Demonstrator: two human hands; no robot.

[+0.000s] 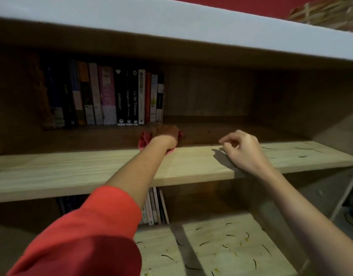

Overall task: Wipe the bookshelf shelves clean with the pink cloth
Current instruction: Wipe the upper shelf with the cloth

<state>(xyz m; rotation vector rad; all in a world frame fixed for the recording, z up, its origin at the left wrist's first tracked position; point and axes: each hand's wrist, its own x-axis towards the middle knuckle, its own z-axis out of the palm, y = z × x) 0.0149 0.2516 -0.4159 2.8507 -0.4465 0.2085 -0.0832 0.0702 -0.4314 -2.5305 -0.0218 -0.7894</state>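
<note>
Head-worn wide-angle camera looks forward and down, close into the bookshelf [72,168].

I see my left hand [167,136] on the bunched pink cloth [144,142] deep on the middle shelf [72,168], just right of the books [112,96], my right hand [243,150] loosely curled near its front edge.

You have two hands in view, left hand [167,134] and right hand [243,150], and one pink cloth [144,141]. You face two wooden shelves, upper shelf [92,168] and lower shelf [221,246], under one top board [171,22]. About fourteen upper books [119,96], roughly five lower books [154,206].
</note>
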